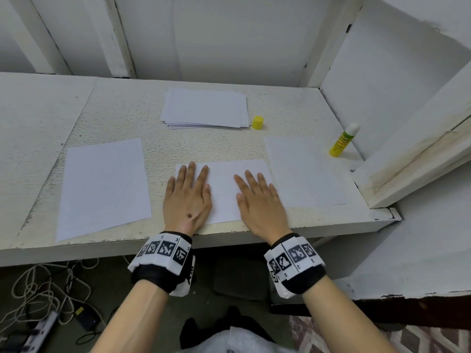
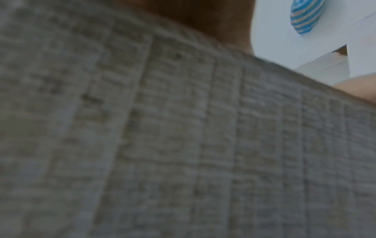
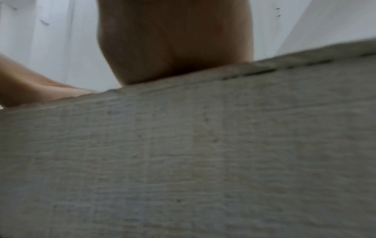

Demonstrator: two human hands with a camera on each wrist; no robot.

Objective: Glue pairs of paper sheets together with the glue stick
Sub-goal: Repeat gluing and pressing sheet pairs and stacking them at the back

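In the head view a white paper sheet (image 1: 224, 189) lies near the table's front edge. My left hand (image 1: 187, 193) and right hand (image 1: 257, 197) both press flat on it with straight fingers. A single sheet (image 1: 104, 187) lies to the left and another sheet (image 1: 303, 171) to the right. A stack of sheets (image 1: 206, 108) sits further back. The uncapped yellow glue stick (image 1: 342, 141) stands at the right, and its yellow cap (image 1: 257, 122) stands beside the stack. Both wrist views show mostly the table's front edge (image 3: 183, 145), blurred, and the heel of a hand.
The white table (image 1: 38, 149) is boxed in by a white back wall and a slanted white panel (image 1: 413, 159) at the right. Below the table, cables and a power strip (image 1: 40, 327) lie on the floor.
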